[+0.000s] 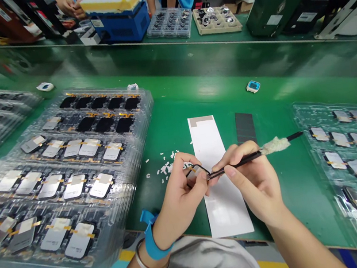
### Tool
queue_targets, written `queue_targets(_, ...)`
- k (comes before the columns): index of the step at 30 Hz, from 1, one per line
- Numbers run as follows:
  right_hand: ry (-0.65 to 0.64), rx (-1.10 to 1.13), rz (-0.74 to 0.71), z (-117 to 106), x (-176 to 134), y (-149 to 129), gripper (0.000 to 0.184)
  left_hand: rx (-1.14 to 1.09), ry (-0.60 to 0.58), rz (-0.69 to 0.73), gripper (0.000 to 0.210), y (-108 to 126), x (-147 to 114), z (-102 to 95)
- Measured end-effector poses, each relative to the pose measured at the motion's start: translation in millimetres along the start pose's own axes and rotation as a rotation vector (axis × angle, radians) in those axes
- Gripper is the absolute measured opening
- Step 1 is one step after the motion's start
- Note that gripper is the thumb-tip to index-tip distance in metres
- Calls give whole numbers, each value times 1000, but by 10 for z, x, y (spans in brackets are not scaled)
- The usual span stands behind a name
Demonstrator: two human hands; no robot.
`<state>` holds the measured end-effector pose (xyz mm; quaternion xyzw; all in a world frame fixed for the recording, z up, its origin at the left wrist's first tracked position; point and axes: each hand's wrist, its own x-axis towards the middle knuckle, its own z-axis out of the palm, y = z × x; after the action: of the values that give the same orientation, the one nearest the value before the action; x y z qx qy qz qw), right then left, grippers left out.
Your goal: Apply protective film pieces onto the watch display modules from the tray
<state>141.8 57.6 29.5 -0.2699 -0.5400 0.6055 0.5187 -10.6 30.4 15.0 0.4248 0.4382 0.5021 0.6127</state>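
Note:
Between the thumb and fingers of my left hand [186,186] is a small watch screen [200,167] with a black edge, partly hidden by the fingers. My right hand [255,180] is closed around black tweezers [247,158], whose rear part is wrapped in whitish material. The tweezer tips meet the near side of the screen, close to my left thumb; whether they pinch anything cannot be made out. Below both hands lies a long white sheet of paper [228,211]. Small white scraps [166,168] are scattered left of it.
Stacked clear trays [110,216] of watch screens stand at left, and another tray [318,149] at right. A dark grey strip [245,126] lies beyond my right hand. A watch case [253,86] sits farther back. Across the bench are a blue machine [128,22] and co-workers' hands.

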Motion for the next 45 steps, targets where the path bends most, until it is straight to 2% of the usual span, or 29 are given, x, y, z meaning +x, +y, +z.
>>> queue_targets(9,-70,73,-9,-36,-50,-26,11,-60,-40,-91,27,69,27,17)
queue_targets(16,8,188,-26,-84,-1,-145,10,13,-65,11,20,-8,-36,8)
queue_targets(23,51,161,-3,-94,15,-140,12,-24,-170,54,11,-98,-67,25)
queue_targets(29,81,164,0,-122,52,-113,10,78,-42,97,15,-40,-81,34)
queue_targets(33,158,81,27,-107,232,-174,11,263,51,170,13,115,-111,-9)
queue_targets(35,140,88,50,-93,346,-204,13,277,131,218,13,184,-106,-34)
queue_targets(38,8,82,121,-86,458,-179,13,123,296,276,15,232,-72,-69)
queue_targets(41,-144,-85,173,-87,451,-78,9,-59,399,321,16,245,-37,-98)
queue_targets(43,-177,-322,75,-68,394,-11,9,-175,401,321,14,261,-26,-112)
queue_targets(45,-195,-583,-102,-28,330,33,17,-290,375,285,14,290,-21,-123)
